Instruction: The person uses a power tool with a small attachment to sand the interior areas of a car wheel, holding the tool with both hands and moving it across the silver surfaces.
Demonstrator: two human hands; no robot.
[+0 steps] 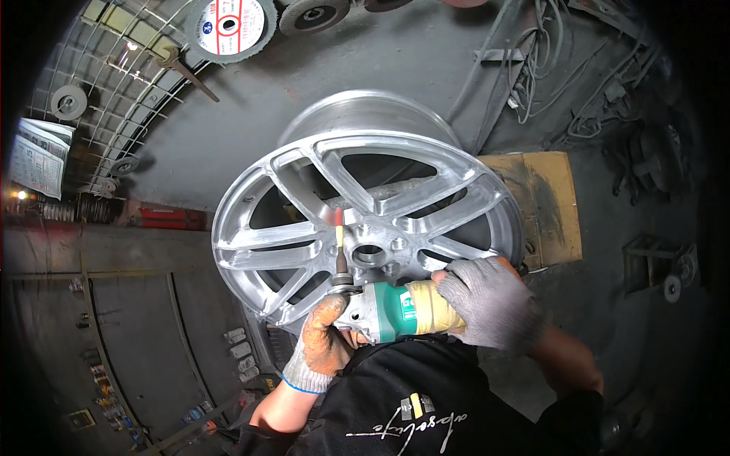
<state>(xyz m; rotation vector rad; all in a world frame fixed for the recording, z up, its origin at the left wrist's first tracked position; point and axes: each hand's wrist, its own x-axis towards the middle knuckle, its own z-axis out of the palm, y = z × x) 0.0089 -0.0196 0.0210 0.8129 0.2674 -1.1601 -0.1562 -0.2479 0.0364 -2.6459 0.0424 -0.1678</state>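
Note:
A bare silver alloy wheel rim (456,182) with several paired spokes is propped in front of me, its face tilted up. I hold a green angle grinder (386,311) low across its near edge. My left hand (325,334), in a knit glove with orange palm, wraps the grinder's metal head. My right hand (494,304), in a grey glove, is closed round its yellow-taped body (431,308). From the head a thin shaft with a red, blurred tip (338,217) reaches up beside the hub. Whether the tip touches the metal, I cannot tell.
Behind the rim's right side stands a brown cardboard sheet (551,205). A wire rack (114,83) at upper left carries grinding discs, with a larger disc (229,27) near it. Loose cables (536,76) hang at upper right. Low on the right is a small metal stand (646,262).

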